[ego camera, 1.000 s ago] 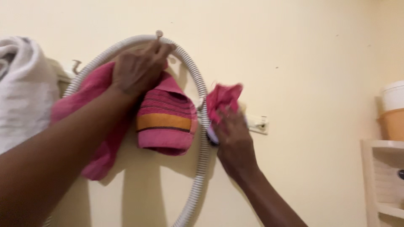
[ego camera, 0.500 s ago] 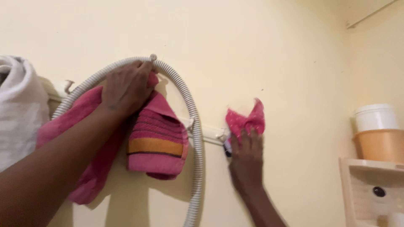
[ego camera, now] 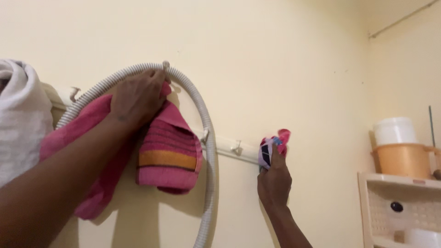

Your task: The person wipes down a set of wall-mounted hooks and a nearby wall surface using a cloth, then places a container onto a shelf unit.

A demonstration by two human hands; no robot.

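Note:
My left hand [ego camera: 137, 95] grips the top of a pink striped towel [ego camera: 170, 156] up by a nail [ego camera: 166, 65] in the cream wall, where a grey ribbed hose [ego camera: 207, 133] loops over. My right hand [ego camera: 274, 177] is closed around a small bundle of pink and white cloth [ego camera: 272, 148], held against the right end of a white hook rail [ego camera: 232, 149]. The cloth is bunched, so its shape is unclear.
A white towel [ego camera: 20, 115] hangs at the far left. At the right stands a cream plastic shelf unit [ego camera: 395, 202] carrying an orange tub [ego camera: 403, 160] topped by a white container [ego camera: 394, 130].
My right hand has moved right along the rail and the pink cloth, earlier spread out, is now bunched in its fist. My left hand has stayed at the nail.

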